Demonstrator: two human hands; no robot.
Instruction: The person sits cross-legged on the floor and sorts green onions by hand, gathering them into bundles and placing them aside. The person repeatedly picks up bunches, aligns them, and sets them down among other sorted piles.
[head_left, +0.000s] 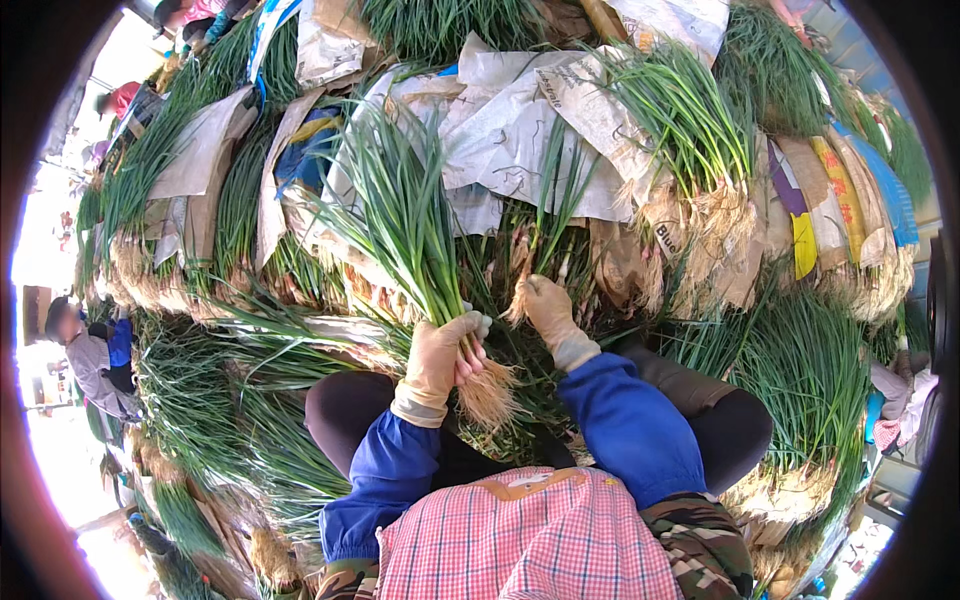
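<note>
My left hand (436, 351), in a tan rubber glove, grips a bunch of green onions (420, 247) just above the roots. The long leaves fan up and away from me, and pinkish bulbs with pale stringy roots (487, 394) hang below the fist. To the right, my right hand (549, 304), gloved alike, pinches a single green onion (534, 244) by its brownish root end. Its leaves point away, over white woven sacking (499, 161). Directly beyond my right hand lie more loose onions with dry outer skins, partly hidden under the sacking.
A trimmed bunch of green onions (694, 135) rests on sacking at the right. Heaped onions (806, 375) flank my right knee, with others (195, 405) left of me. Leaf scraps (517, 442) litter the ground between my legs. A seated person (97, 360) is at far left.
</note>
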